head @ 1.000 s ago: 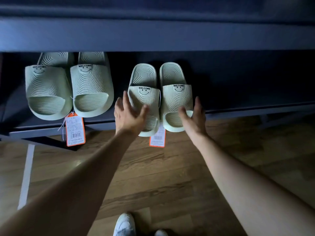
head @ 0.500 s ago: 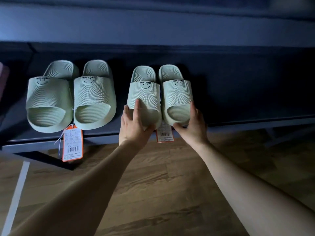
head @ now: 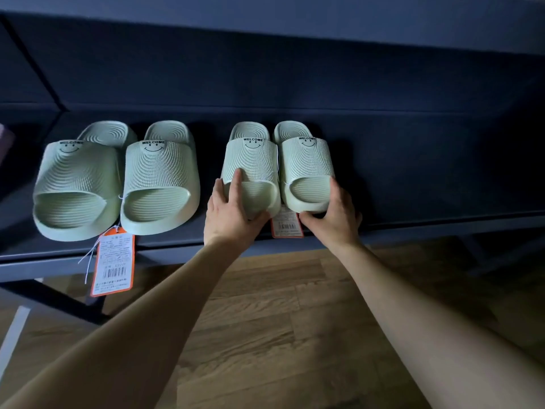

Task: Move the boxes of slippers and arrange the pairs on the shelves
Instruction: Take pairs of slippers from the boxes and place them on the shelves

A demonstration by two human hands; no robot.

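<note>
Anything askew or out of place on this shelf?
Nothing stands out. The left pair and right pair sit straight, toes forward; only the big orange tag and the smaller tag hang over the shelf edge.

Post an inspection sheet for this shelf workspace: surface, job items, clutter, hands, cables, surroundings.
Surface: dark shelf, dimly lit, holds two slipper pairs.
Job's things: left pair side by side, toes toward front edge; right pair side by side, touching.
Clutter: orange tag hangs from left pair over the shelf edge; second tag under right pair.
Hands: left hand and right hand each grip a toe end of the right pair.
Cables: nothing seen.
Surroundings: wooden floor, white strip at far left.
</note>
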